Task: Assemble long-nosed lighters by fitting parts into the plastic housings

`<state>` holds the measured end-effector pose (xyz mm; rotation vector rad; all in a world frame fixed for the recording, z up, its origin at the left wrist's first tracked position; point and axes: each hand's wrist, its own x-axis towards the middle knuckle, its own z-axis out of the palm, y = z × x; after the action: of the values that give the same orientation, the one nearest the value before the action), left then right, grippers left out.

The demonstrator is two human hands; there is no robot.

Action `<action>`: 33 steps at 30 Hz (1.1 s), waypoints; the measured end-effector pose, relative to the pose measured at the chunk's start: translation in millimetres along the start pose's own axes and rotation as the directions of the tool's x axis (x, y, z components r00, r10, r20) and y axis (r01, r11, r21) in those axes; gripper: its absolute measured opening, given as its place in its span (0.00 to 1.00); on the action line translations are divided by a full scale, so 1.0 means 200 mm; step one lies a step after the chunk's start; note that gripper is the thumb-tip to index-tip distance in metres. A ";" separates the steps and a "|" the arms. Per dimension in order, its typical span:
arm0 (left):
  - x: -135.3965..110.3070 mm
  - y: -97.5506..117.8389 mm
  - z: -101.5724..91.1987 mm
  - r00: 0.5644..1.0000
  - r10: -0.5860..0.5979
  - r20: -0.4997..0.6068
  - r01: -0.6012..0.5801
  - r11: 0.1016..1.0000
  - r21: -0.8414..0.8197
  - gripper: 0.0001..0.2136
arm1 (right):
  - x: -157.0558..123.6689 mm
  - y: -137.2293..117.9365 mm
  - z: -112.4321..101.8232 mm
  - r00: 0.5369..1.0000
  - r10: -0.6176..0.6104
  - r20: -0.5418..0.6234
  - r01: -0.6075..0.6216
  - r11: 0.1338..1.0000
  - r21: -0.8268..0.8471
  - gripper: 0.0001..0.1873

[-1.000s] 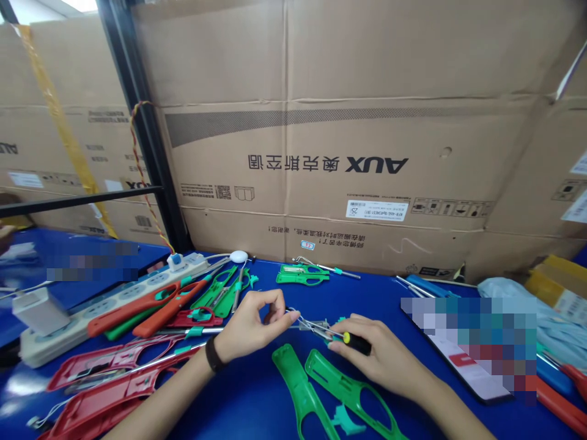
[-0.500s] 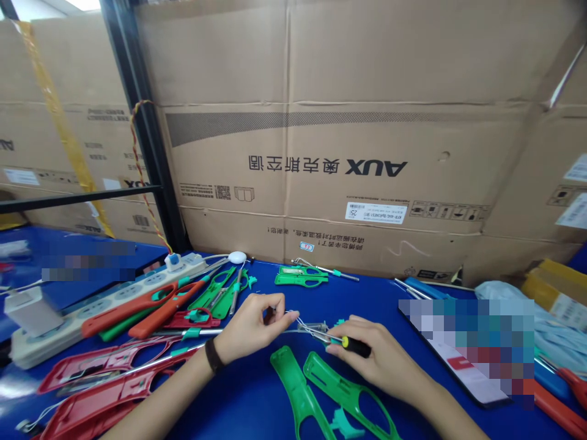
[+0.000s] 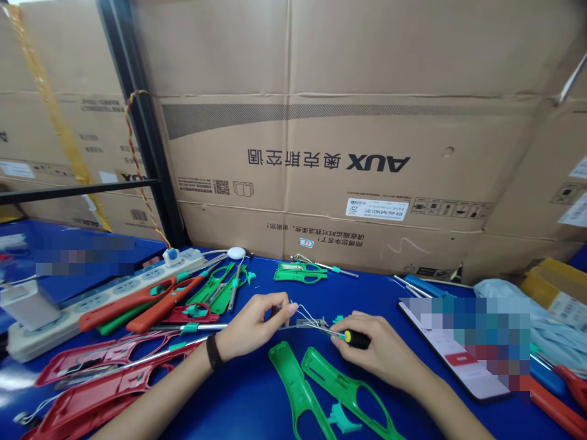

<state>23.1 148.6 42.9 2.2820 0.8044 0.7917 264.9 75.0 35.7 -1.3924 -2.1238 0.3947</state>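
Observation:
My right hand [image 3: 380, 351] grips a small screwdriver [image 3: 357, 339] by its black and yellow handle, the thin shaft pointing left. My left hand [image 3: 261, 324] is closed in a pinch on thin white wires [image 3: 306, 310], which loop out towards the shaft; its fingertips partly hide what else they hold. Behind the shaft lies a small clear plastic part [image 3: 308, 322]. Just below the hands are two green plastic half-shells, the left one [image 3: 288, 366] and the right one [image 3: 330, 370], with a teal trigger-like piece [image 3: 343, 420] between them.
Red half-shells [image 3: 98, 397] with metal tubes lie at left, near orange-handled lighters [image 3: 160, 305] and a white power strip [image 3: 151, 278]. Further green shells [image 3: 300, 272] lie at the back before a large cardboard box [image 3: 293, 183]. A phone [image 3: 477, 379] rests at right.
The screwdriver has turned so its shaft points more directly at my left hand. The white wires now bow out in a wider loop. Both hands stay nearly in place.

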 end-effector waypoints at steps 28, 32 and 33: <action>0.00 -0.04 -0.01 0.958 0.237 0.158 -0.280 0.888 0.365 0.21 | 0.01 0.04 -0.01 0.985 -0.143 0.097 0.167 0.932 -0.322 0.13; 0.00 -0.06 -0.01 0.965 0.192 0.180 -0.249 0.887 0.389 0.10 | 0.02 0.04 -0.01 0.976 -0.159 0.152 0.201 0.925 -0.323 0.11; 0.00 -0.07 -0.01 0.966 0.185 0.181 -0.244 0.887 0.393 0.10 | 0.02 0.04 -0.01 0.975 -0.156 0.155 0.200 0.922 -0.331 0.10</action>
<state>17.2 158.0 34.5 2.8102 0.7130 0.5862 270.1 82.1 34.0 -1.3702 -2.4920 0.0369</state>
